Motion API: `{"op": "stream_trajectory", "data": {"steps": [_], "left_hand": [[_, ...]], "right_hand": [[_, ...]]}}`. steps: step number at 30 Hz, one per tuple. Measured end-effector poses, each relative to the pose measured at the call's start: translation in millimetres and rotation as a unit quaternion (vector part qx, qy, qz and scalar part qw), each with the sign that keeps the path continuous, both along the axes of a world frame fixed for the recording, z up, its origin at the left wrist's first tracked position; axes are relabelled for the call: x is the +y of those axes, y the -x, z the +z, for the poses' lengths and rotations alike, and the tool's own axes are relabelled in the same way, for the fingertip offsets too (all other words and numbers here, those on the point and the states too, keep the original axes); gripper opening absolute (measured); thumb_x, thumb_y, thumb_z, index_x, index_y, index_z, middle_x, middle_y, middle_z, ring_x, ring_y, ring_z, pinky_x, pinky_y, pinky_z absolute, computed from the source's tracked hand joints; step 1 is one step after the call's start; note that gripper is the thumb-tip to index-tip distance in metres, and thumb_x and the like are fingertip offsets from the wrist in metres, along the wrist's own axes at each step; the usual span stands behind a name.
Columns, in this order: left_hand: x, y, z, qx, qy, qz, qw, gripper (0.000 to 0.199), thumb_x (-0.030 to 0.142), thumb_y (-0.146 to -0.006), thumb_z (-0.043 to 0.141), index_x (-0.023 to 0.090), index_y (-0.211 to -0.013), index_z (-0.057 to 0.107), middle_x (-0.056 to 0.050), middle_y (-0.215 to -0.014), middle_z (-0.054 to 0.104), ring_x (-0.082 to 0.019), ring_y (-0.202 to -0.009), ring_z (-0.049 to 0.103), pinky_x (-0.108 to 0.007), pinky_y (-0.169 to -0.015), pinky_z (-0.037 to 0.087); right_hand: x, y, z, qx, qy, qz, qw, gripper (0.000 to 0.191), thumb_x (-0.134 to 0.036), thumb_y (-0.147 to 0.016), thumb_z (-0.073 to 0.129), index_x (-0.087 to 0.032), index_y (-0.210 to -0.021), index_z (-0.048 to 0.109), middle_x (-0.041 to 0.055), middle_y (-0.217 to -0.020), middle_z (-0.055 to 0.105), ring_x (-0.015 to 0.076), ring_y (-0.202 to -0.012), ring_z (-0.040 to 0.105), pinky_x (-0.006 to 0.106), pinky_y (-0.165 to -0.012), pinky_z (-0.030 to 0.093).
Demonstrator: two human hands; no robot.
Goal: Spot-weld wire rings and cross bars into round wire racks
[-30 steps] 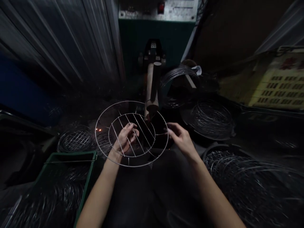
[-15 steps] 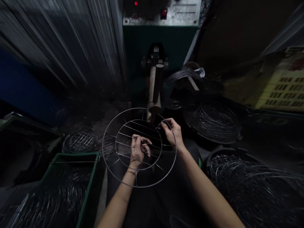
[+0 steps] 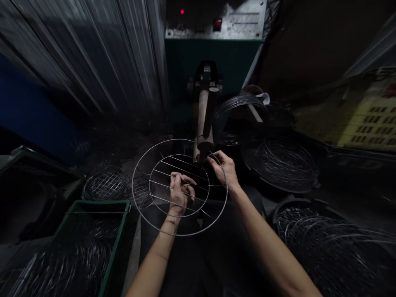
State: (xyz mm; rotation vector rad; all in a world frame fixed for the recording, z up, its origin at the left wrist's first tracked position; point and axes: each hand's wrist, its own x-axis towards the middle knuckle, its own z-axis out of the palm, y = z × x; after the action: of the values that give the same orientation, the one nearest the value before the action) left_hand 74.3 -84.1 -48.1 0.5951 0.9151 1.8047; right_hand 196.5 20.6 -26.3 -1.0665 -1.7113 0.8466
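Observation:
A round wire rack (image 3: 141, 212), made of an outer ring and a smaller inner ring with parallel bars, is held tilted below the machine's electrode arm (image 3: 205, 142). My left hand (image 3: 179, 192) grips the rack's bars near the middle, thumb on top and some fingers showing between the wires. At the upper right of the rack, my right hand (image 3: 225, 167) is closed in a pinch near the outer ring, close to the tip of the arm. What lies between those fingertips is too small to make out.
A green crate (image 3: 119, 231) of wire pieces stands at the left, with wire grids (image 3: 107, 183) behind it. To the right are a tub of wire parts (image 3: 309, 202), a tray of rings (image 3: 283, 163) and a yellow crate (image 3: 365, 123).
The rack's upper right edge and my right hand now sit closer to the electrode tip. The rack looks slightly flatter, and the camera view has shifted a little.

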Motion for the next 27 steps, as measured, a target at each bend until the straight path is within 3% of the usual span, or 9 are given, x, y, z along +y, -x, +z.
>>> {"op": "stream_trajectory", "data": {"steps": [10,19,24,27], "left_hand": [[6.9,3.8,-4.5,-0.007,-0.003,0.011,1.0,0.034,0.051,-0.082,0.047,0.021,-0.077,0.031,0.005,-0.059,0.062,-0.007,-0.026,0.044,-0.015,-0.025,0.031],[4.2,6.7,-2.9,0.014,-0.019,-0.015,1.0,0.032,0.05,-0.083,0.047,0.022,-0.078,0.034,0.003,-0.064,0.063,-0.007,-0.031,0.046,-0.016,-0.03,0.034],[-4.0,33.4,-1.5,-0.004,-0.023,-0.079,0.997,0.03,0.04,-0.077,0.062,0.02,-0.092,0.046,-0.002,-0.091,0.063,-0.002,-0.043,0.047,-0.015,-0.041,0.041],[-6.8,50.3,3.7,0.039,0.015,-0.152,0.987,0.026,0.035,-0.079,0.061,0.019,-0.094,0.047,-0.004,-0.093,0.063,-0.003,-0.041,0.049,-0.014,-0.035,0.038]], "right_hand": [[5.1,2.5,1.8,-0.007,0.005,0.016,1.0,0.021,-0.039,-0.077,0.055,-0.019,-0.071,0.056,0.0,-0.068,0.063,0.0145,-0.062,0.056,0.026,-0.061,0.043],[11.5,1.6,-3.8,0.0,0.02,0.011,1.0,0.019,-0.038,-0.076,0.058,-0.02,-0.077,0.062,-0.0001,-0.07,0.065,0.0152,-0.064,0.06,0.028,-0.063,0.047],[-26.2,-41.7,-7.0,-0.029,0.035,0.022,0.999,0.029,-0.034,-0.079,0.057,-0.022,-0.105,0.061,0.0036,-0.096,0.068,0.0187,-0.087,0.064,0.034,-0.08,0.049],[-59.5,-58.3,-7.3,-0.042,0.075,0.062,0.994,0.032,-0.034,-0.077,0.061,-0.023,-0.107,0.061,0.0033,-0.1,0.068,0.0187,-0.089,0.064,0.033,-0.08,0.05]]}}
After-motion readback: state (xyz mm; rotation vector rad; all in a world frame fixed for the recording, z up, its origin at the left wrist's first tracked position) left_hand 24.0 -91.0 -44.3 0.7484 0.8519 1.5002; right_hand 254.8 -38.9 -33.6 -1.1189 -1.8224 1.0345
